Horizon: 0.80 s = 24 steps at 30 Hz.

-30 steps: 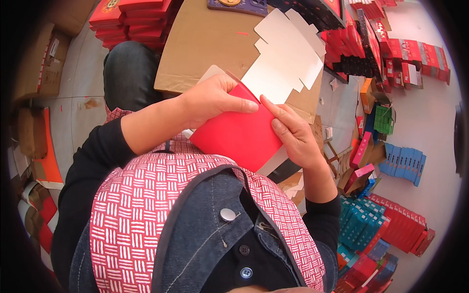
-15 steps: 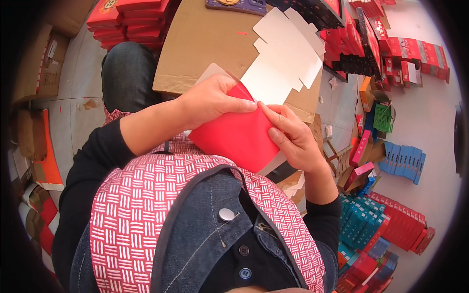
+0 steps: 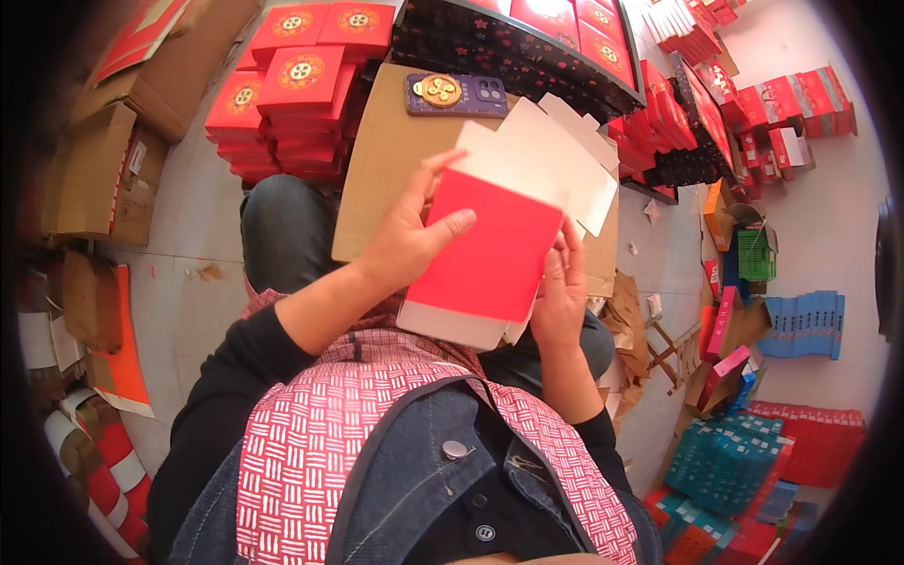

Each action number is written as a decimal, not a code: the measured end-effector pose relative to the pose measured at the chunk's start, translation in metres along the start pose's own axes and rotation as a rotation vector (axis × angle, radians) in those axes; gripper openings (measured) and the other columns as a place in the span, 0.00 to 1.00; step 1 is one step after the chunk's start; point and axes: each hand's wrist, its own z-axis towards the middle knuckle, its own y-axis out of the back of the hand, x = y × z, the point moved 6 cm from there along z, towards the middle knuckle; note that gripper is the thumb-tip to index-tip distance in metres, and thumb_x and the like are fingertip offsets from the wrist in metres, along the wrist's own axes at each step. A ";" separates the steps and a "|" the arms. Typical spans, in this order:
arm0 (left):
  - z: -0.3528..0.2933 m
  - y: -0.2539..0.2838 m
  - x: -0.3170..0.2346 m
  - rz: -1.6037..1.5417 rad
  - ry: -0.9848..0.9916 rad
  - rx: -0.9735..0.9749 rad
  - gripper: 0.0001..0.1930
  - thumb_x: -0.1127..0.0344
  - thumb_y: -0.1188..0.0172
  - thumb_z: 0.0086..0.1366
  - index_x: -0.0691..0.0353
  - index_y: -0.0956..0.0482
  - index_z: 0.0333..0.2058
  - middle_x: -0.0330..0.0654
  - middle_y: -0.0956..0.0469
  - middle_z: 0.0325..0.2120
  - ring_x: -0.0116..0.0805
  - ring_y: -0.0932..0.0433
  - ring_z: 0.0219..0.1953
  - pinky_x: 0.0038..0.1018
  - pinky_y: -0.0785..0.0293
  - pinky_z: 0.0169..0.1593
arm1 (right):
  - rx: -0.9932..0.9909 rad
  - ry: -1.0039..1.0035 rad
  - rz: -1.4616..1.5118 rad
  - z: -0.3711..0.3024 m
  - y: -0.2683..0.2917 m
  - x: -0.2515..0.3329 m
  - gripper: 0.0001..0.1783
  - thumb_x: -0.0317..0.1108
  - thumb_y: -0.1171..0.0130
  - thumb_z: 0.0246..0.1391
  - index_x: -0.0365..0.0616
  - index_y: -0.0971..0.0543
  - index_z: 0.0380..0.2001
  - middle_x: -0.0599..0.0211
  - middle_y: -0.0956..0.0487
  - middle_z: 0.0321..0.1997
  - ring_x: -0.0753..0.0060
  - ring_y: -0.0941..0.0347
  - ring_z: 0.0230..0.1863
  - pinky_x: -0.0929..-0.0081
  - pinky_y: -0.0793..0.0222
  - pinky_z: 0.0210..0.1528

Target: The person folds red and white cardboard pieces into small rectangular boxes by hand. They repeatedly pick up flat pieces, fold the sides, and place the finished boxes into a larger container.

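Observation:
A partly folded red cardboard box (image 3: 490, 250) is held over my lap, with its red panel facing up and pale flaps at its far and near ends. My left hand (image 3: 405, 235) grips its left side, the thumb lying over the red panel and the fingers at the edge. At the right edge my right hand (image 3: 561, 287) holds the box, and some of its fingers are hidden behind it. Beyond the box, a flat white cardboard blank (image 3: 556, 155) lies on a brown cardboard work surface (image 3: 377, 151).
A purple phone (image 3: 457, 95) with a gold ornament lies at the surface's far edge. Stacks of red boxes (image 3: 301, 80) stand at the far left. A black patterned tray (image 3: 471, 47) holds red boxes. Teal boxes (image 3: 725, 452) and a green basket (image 3: 756, 254) are to the right.
The red box has turned so its panel lies flatter, facing up, with its end flaps showing. My hands have moved apart to its two sides. The view has shifted, showing more of the far side.

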 end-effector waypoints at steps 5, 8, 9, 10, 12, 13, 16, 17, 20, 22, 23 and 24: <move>0.003 0.007 0.012 0.286 0.038 0.000 0.14 0.65 0.54 0.71 0.66 0.27 0.48 0.39 0.26 0.42 0.29 0.29 0.46 0.24 0.34 0.54 | -0.116 -0.129 -0.417 0.003 0.021 -0.004 0.17 0.32 0.51 0.63 0.33 0.27 0.52 0.73 0.24 0.35 0.85 0.32 0.35 0.85 0.35 0.38; 0.005 0.024 0.036 0.133 0.086 0.023 0.19 0.60 0.61 0.74 0.69 0.28 0.50 0.42 0.25 0.42 0.27 0.27 0.44 0.23 0.31 0.51 | -0.073 -0.159 -0.167 0.010 0.008 -0.018 0.16 0.35 0.54 0.65 0.34 0.23 0.44 0.70 0.22 0.35 0.85 0.28 0.32 0.86 0.32 0.35; 0.005 0.020 0.032 0.009 0.169 0.077 0.22 0.57 0.64 0.74 0.70 0.30 0.51 0.45 0.25 0.42 0.27 0.26 0.43 0.24 0.29 0.51 | -0.035 -0.154 -0.171 0.010 0.013 -0.025 0.15 0.35 0.54 0.65 0.35 0.23 0.43 0.70 0.22 0.34 0.85 0.28 0.32 0.85 0.32 0.35; 0.006 0.015 0.035 -0.089 0.268 0.132 0.23 0.57 0.66 0.74 0.71 0.30 0.51 0.46 0.25 0.42 0.29 0.25 0.44 0.25 0.29 0.51 | -0.004 -0.160 -0.184 0.009 0.018 -0.030 0.14 0.34 0.54 0.65 0.35 0.23 0.41 0.70 0.22 0.34 0.85 0.29 0.32 0.85 0.31 0.35; 0.011 0.003 0.030 -0.210 0.281 0.133 0.20 0.61 0.62 0.74 0.73 0.28 0.48 0.43 0.26 0.41 0.27 0.27 0.43 0.22 0.31 0.51 | -0.049 -0.132 -0.123 0.006 0.021 -0.029 0.13 0.33 0.53 0.64 0.35 0.23 0.42 0.71 0.22 0.34 0.85 0.30 0.33 0.85 0.32 0.36; 0.013 0.003 0.032 -0.207 0.312 0.129 0.20 0.61 0.61 0.73 0.73 0.28 0.48 0.43 0.25 0.41 0.27 0.26 0.42 0.22 0.30 0.50 | -0.065 -0.127 -0.095 0.005 0.022 -0.029 0.13 0.33 0.52 0.64 0.35 0.24 0.43 0.71 0.23 0.34 0.85 0.30 0.33 0.85 0.33 0.36; 0.021 0.007 0.046 -0.154 0.355 0.098 0.17 0.63 0.59 0.73 0.71 0.27 0.46 0.43 0.24 0.39 0.27 0.25 0.40 0.23 0.28 0.47 | -0.163 0.047 -0.118 0.010 0.026 -0.029 0.12 0.32 0.54 0.65 0.35 0.25 0.41 0.71 0.23 0.32 0.85 0.30 0.31 0.85 0.32 0.36; 0.026 0.008 0.049 -0.095 0.332 0.086 0.17 0.63 0.58 0.72 0.71 0.26 0.46 0.44 0.23 0.38 0.28 0.24 0.40 0.24 0.27 0.47 | -0.188 0.094 -0.093 0.010 0.026 -0.027 0.12 0.32 0.54 0.65 0.36 0.25 0.41 0.71 0.23 0.32 0.84 0.29 0.32 0.84 0.31 0.37; 0.034 0.007 0.051 0.010 0.248 0.061 0.14 0.66 0.56 0.71 0.69 0.24 0.42 0.43 0.22 0.36 0.27 0.24 0.39 0.23 0.26 0.46 | -0.262 0.248 0.006 0.016 0.024 -0.012 0.11 0.32 0.54 0.65 0.36 0.25 0.40 0.69 0.23 0.32 0.81 0.28 0.33 0.82 0.30 0.39; 0.038 0.003 0.043 0.098 0.183 0.070 0.13 0.67 0.55 0.71 0.69 0.22 0.40 0.41 0.22 0.34 0.26 0.24 0.37 0.22 0.27 0.44 | -0.328 0.367 0.128 0.020 0.025 -0.004 0.10 0.32 0.53 0.64 0.37 0.26 0.38 0.68 0.23 0.31 0.79 0.27 0.33 0.80 0.29 0.40; 0.037 0.000 0.038 0.159 0.150 0.083 0.13 0.67 0.54 0.71 0.68 0.22 0.39 0.40 0.22 0.34 0.25 0.24 0.36 0.21 0.27 0.43 | -0.249 0.266 0.183 0.024 0.026 -0.004 0.10 0.33 0.52 0.64 0.37 0.26 0.38 0.68 0.23 0.31 0.79 0.27 0.33 0.80 0.29 0.40; 0.035 -0.004 0.032 0.219 0.119 0.096 0.13 0.68 0.54 0.70 0.68 0.21 0.38 0.40 0.22 0.33 0.24 0.25 0.35 0.20 0.27 0.42 | -0.170 0.165 0.238 0.026 0.029 -0.001 0.09 0.33 0.51 0.63 0.38 0.25 0.38 0.69 0.24 0.30 0.78 0.27 0.34 0.79 0.29 0.40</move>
